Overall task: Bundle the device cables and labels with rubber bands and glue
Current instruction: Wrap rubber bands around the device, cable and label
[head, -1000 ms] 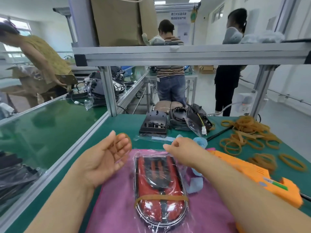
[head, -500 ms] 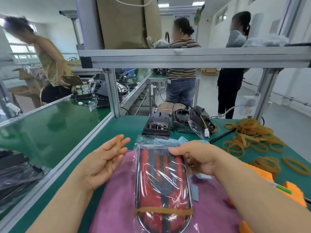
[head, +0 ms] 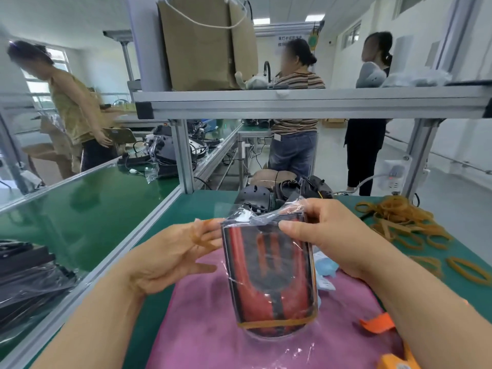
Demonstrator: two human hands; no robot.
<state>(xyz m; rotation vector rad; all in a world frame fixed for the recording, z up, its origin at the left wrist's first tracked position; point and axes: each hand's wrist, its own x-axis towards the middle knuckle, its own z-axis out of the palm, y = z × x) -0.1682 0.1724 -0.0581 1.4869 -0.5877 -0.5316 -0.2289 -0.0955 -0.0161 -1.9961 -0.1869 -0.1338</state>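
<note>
Bagged device [head: 269, 275] stood on end above the pink cloth [head: 202, 328], one band on and a second ready

The bagged device looked light and rigid inside a thin, slick plastic sleeve that would likely slide and crumple, so the firm upper edge of the shell seemed a safer hold than the loose film above it. A fitted rubber band [head: 274, 324] already circled its lower end; whether that end touched the cloth could not be told. The right hand [head: 327, 235] was clamped on the top right corner, thumb across the front, tipping it upright. The left hand [head: 170, 257] lay just beside the top left edge, fingers straight and loosely apart, with a loose rubber band [head: 199, 238] looped round them. Spare rubber bands [head: 399, 217] were heaped on the green worktop [head: 191, 206] to the right
</note>
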